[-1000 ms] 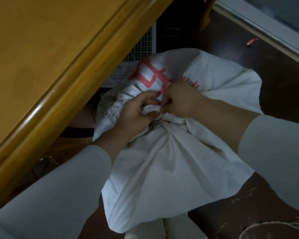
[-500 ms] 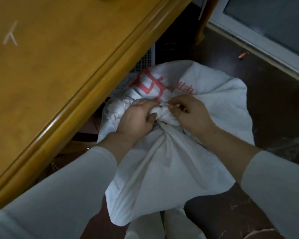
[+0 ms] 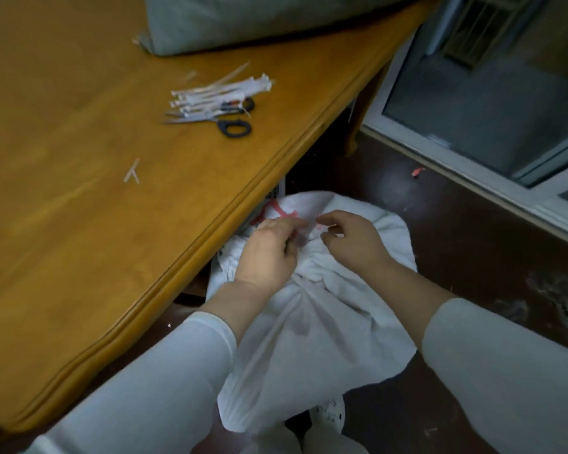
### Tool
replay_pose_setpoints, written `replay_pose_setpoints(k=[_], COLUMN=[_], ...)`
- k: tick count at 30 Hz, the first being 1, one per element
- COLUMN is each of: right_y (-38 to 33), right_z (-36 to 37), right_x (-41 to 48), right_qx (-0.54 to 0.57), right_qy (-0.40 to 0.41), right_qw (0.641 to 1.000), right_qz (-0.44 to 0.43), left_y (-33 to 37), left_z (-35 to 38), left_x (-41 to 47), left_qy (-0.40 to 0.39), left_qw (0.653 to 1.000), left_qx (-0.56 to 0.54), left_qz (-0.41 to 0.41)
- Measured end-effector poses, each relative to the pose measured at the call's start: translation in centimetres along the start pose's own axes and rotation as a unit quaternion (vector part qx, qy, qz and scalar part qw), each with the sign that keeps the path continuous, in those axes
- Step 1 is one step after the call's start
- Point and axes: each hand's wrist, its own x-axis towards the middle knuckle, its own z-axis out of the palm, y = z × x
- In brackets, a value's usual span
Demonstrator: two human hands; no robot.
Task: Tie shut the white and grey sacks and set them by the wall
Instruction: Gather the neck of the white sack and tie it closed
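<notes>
The white sack [image 3: 312,339] with red print stands on the dark floor beside the table, its mouth gathered into a bunched neck. My left hand [image 3: 266,253] lies on the left of that neck, its blurred fingers curled over the bunched cloth. Just right of the neck, my right hand [image 3: 351,240] hovers with thumb and forefinger apart and nothing visible between them. The grey sack [image 3: 276,21] lies on the far end of the table.
The wooden table [image 3: 210,224] fills the left, its edge close over the white sack. On it lie a bundle of white zip ties [image 3: 217,93], black-handled scissors [image 3: 233,126] and cut tie bits [image 3: 132,172]. A glass door [image 3: 473,109] runs along the right.
My right hand has let go of the sack's neck and drawn slightly away. My head has lifted, bringing the tabletop, zip ties, scissors and grey sack into view.
</notes>
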Motion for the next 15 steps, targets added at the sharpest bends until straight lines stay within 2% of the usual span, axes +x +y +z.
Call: replay_pose_setpoints(k=[5,11,15], right_y=[-5.9,-12.5,-15.1], right_z=[-2.6,-2.5,-1.9], right_x=[0.2,3.3,6.7], right_qx=[0.003,-0.077,-0.134], right_qy=[0.066,0.041,0.046], right_qw=[0.996,0.989,0.984], right_qz=[-0.06,-0.119,-0.105], left_y=[2.4,0.8,-1.5], left_z=[-6.1,-11.7,-13.6], left_x=[0.9,2.1,3.1], left_qy=[0.075,0.132,0.127], left_qw=[0.997,0.988,0.984], left_qx=[-0.021,-0.01,0.003], left_qz=[0.007,-0.076,-0.122])
